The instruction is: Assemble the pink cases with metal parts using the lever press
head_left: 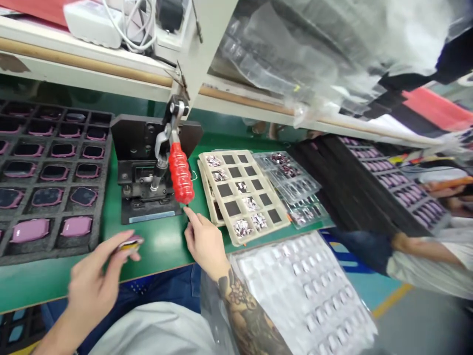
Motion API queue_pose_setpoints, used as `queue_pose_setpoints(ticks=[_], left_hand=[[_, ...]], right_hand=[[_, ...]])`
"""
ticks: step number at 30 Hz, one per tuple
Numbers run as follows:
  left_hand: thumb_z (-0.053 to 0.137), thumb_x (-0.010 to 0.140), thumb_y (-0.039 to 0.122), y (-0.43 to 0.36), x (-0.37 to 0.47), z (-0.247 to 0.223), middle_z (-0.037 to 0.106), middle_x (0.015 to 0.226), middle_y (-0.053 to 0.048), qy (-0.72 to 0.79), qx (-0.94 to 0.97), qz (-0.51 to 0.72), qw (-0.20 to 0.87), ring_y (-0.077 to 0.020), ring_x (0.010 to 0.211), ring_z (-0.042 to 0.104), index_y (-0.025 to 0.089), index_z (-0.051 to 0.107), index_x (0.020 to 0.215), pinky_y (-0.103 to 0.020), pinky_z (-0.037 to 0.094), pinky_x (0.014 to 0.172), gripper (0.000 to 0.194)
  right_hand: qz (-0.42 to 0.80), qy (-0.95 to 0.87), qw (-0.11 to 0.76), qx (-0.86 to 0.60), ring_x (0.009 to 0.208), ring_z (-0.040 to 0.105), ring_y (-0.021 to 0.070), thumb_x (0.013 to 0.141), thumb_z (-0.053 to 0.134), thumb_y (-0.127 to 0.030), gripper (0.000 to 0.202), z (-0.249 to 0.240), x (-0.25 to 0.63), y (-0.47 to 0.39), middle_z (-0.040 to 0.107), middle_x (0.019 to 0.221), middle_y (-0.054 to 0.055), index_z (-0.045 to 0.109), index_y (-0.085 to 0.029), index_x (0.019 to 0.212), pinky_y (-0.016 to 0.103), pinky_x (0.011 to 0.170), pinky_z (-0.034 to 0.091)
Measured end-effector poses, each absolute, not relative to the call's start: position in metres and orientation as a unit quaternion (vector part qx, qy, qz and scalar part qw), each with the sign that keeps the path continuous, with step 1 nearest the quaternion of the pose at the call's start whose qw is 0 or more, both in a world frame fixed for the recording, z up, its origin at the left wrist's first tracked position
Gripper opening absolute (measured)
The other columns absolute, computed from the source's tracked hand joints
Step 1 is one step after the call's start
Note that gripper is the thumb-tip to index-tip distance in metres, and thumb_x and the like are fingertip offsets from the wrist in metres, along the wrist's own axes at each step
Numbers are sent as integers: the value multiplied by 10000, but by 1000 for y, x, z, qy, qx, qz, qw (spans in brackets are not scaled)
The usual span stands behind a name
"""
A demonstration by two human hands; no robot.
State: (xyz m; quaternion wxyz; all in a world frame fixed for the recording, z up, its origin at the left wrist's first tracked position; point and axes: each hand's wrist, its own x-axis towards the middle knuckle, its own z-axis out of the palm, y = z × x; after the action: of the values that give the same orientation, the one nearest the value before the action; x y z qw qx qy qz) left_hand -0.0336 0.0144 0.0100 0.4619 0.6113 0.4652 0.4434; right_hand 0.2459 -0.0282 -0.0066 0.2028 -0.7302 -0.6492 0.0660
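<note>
My left hand point(94, 283) pinches a small pink watch case point(130, 244) between thumb and fingers, above the front of the green bench point(158, 251). Something yellowish shows on the case's underside. Beyond it stands a black toggle-clamp fixture point(148, 192) with its red ribbed handle point(181, 172) hanging down. My right hand point(207, 244) is just below the handle's tip, index finger stretched out and thumb apart, with nothing visible in it. Whether the fingertip touches the handle I cannot tell. To the left, a dark foam tray point(99, 197) holds several pink watch cases, most with dark screens up.
Right of the fixture lies a cream compartment tray point(231, 197) of small parts, beside clear plastic trays point(295, 180). A white tray point(258, 291) with small pieces sits at the front right. Overhead runs a shelf point(121, 74). Another person's arm point(421, 246) is at far right.
</note>
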Motion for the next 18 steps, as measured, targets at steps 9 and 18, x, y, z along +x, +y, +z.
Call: queue_pose_setpoints(ticks=[9, 18], left_hand=[[711, 1116, 366, 9, 37, -19, 836, 1150, -85, 437, 559, 388, 588, -181, 875, 824, 234, 641, 1538, -287, 642, 817, 447], [707, 1117, 336, 10, 37, -17, 827, 1240, -96, 437, 558, 384, 592, -189, 897, 841, 235, 632, 1565, -293, 671, 827, 466]], right_hand=[[141, -573, 628, -507, 937, 755, 241, 1017, 713, -86, 410, -7, 234, -50, 800, 972, 63, 789, -273, 1373, 424, 826, 643], [237, -454, 689, -512, 967, 802, 222, 1008, 750, -72, 311, -22, 197, -31, 822, 1098, 73, 842, -290, 1210, 386, 790, 708]])
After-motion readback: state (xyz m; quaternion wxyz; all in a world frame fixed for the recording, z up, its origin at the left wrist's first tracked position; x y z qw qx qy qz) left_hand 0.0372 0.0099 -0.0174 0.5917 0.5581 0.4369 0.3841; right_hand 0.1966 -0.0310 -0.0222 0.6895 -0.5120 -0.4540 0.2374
